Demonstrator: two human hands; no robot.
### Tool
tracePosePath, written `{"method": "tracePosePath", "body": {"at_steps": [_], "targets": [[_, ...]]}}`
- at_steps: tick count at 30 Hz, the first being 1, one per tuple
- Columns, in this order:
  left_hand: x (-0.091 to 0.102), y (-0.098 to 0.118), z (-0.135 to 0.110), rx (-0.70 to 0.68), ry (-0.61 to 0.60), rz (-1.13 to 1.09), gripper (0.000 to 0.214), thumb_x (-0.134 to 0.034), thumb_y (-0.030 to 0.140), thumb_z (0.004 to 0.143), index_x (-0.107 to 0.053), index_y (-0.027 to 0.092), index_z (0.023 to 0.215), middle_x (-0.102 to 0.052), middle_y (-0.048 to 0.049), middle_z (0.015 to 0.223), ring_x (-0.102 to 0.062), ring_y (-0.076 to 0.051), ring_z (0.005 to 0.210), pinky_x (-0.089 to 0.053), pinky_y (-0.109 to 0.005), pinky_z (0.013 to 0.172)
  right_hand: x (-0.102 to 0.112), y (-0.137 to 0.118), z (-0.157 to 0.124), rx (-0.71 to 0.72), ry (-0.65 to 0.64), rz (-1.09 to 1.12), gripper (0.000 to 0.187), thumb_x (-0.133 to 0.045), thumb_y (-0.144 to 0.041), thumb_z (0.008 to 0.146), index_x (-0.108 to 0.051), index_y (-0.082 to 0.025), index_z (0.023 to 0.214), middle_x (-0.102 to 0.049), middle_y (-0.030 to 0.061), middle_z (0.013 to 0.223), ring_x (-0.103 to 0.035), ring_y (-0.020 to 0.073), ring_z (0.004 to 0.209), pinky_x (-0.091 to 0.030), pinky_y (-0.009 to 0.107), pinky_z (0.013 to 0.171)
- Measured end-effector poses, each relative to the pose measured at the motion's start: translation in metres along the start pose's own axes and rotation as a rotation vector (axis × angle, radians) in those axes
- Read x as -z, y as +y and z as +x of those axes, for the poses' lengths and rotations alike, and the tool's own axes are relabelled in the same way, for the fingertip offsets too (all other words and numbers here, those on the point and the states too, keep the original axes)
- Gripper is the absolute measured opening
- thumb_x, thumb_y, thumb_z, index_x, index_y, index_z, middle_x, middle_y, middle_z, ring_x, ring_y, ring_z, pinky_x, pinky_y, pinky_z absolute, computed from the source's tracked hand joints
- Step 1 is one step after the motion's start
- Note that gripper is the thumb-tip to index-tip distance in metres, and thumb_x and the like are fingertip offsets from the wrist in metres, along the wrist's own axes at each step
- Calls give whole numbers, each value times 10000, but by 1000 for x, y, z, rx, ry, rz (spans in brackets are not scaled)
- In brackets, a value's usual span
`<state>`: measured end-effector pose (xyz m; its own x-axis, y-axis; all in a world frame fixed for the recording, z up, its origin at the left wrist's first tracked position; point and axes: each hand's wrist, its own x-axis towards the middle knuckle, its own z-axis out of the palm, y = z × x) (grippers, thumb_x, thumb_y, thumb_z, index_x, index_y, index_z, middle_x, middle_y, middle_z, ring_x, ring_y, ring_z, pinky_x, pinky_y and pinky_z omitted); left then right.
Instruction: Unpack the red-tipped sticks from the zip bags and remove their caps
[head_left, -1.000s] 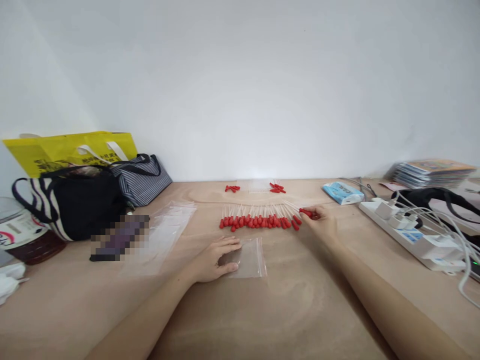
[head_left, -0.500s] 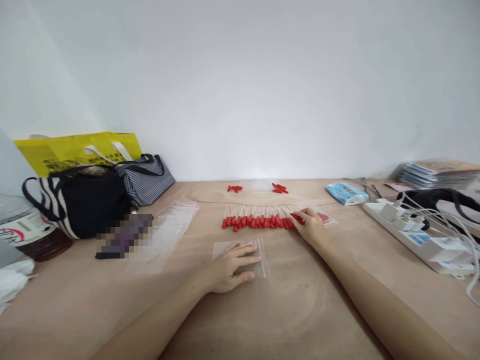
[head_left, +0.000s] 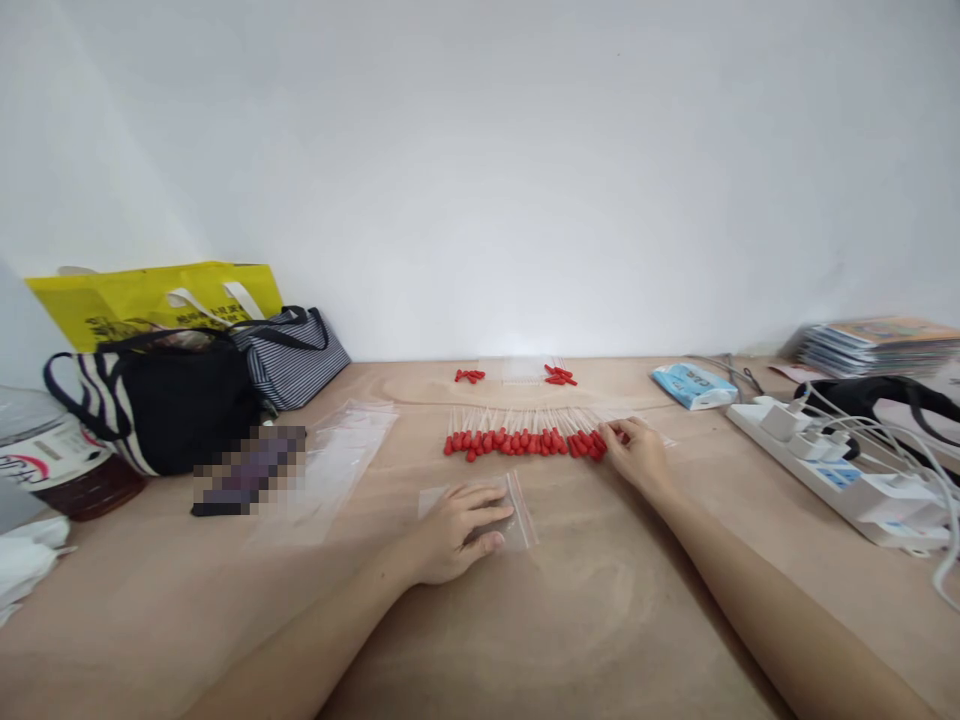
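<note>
My left hand (head_left: 465, 530) lies flat with fingers apart on a clear zip bag (head_left: 521, 515), pressing it to the table. A row of red-tipped sticks (head_left: 517, 441) is spread beyond it, pale shafts pointing away from me. At the row's right end, my right hand (head_left: 634, 452) has bent fingers drawn together against the last red tips (head_left: 596, 446). What the fingertips hold, if anything, is hidden. A small gap parts this right-end group from the other tips.
Two small piles of red pieces, left (head_left: 470, 376) and right (head_left: 560, 376), lie near the wall. Clear bags (head_left: 345, 470), a black bag (head_left: 187, 400) and a bottle (head_left: 67, 470) are leftward. A tissue pack (head_left: 694, 386) and power strip (head_left: 832, 470) are rightward.
My right hand has moved slightly right, uncovering red tips and hiding the red patch beyond. A gap now shows in the row. My left hand and the zip bag have shifted slightly left.
</note>
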<state>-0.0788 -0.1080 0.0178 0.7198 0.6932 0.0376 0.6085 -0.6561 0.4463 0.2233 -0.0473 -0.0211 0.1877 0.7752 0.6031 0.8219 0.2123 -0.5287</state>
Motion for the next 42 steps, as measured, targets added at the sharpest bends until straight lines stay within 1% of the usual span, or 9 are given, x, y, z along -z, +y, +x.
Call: {"method": "tracePosePath", "body": {"at_steps": [5,9,13,18,22,31,34,38,42], "targets": [[1,-6,0,64,100,42,382,-389,395,862,-498,257,1201,-436,-67,1308,-335,-252,1233,-265,-454,1014,6,7,-1,-89,-27,29,324,-456,-434,751,-647,-179,696,-603,37,606,-516,160,549,-381,278,550],[1,-9,-1,24,8,44,416,-381,445,857,-410,336,1257,-286,-30,1405,-196,-279,1299,-154,-516,1042,7,6,0,56,-178,59,336,-507,-464,728,-670,-185,819,-603,25,611,-536,165,589,-395,286,604],[1,-8,-1,29,-62,59,421,-413,470,837,-409,370,1247,-241,-14,1424,-180,-288,1303,-86,-543,1042,3,2,-1,159,-253,-6,322,-482,-433,760,-674,-199,869,-630,46,681,-554,192,669,-399,314,650],[1,-7,-1,80,34,49,362,-418,440,840,-523,316,1164,-393,-43,1330,-321,-268,1237,-223,-477,1024,-1,0,-4,173,-214,-50,271,-481,-380,768,-670,-203,846,-650,60,770,-558,209,745,-390,333,695],[5,-10,-2,147,176,34,303,-489,373,800,-587,244,1057,-543,-54,1108,-507,-217,1024,-391,-371,900,0,-1,-5,180,-213,-98,246,-497,-368,762,-669,-217,852,-657,50,791,-546,218,769,-368,354,716],[13,-20,-7,404,254,-22,332,-567,371,704,-574,203,990,-577,-46,976,-554,-208,877,-431,-316,763,2,-6,-7,219,-214,-124,263,-445,-379,811,-677,-257,827,-636,51,907,-525,229,857,-341,376,724],[9,-18,-7,478,220,-81,382,-592,357,656,-550,193,998,-594,-12,843,-558,-172,735,-429,-270,647,1,-1,-7,181,-172,-63,262,-450,-363,800,-668,-232,862,-631,62,889,-535,218,851,-361,359,734],[14,-17,-5,500,209,-97,248,-500,404,684,-574,170,716,-527,27,596,-516,-149,603,-373,-235,547,5,6,-6,31,-58,-62,272,-445,-355,775,-666,-206,826,-619,63,848,-546,202,822,-378,348,757],[44,-43,-15,561,511,-171,261,-441,408,684,-531,164,668,-564,7,636,-539,-151,606,-397,-226,547,14,18,-1,-216,19,-218,313,-432,-376,755,-668,-192,844,-607,93,902,-529,249,907,-364,394,798]]}}
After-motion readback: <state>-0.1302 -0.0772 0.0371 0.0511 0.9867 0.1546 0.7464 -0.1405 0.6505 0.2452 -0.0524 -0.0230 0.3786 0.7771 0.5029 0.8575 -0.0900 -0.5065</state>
